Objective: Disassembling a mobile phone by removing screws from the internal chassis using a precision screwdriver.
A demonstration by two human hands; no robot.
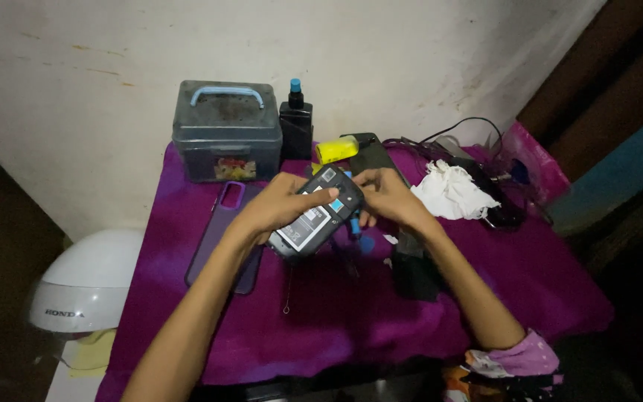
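Over a table with a purple cloth (351, 313), both my hands hold an opened phone (316, 217) with its back off, so the battery and inner parts show. My left hand (277, 205) grips its left side, thumb lying across the top. My right hand (388, 197) holds the right edge, and a small blue-handled tool (353, 223) pokes out below its fingers. A purple phone case (225, 234) lies flat on the cloth just left of my left hand.
At the back stand a grey plastic box with a blue handle (226, 134), a black bottle with a blue cap (296, 123) and a yellow object (336, 149). Crumpled white tissue (452, 190) and black cables (478, 160) lie right. A white helmet (87, 286) sits beside the table, left.
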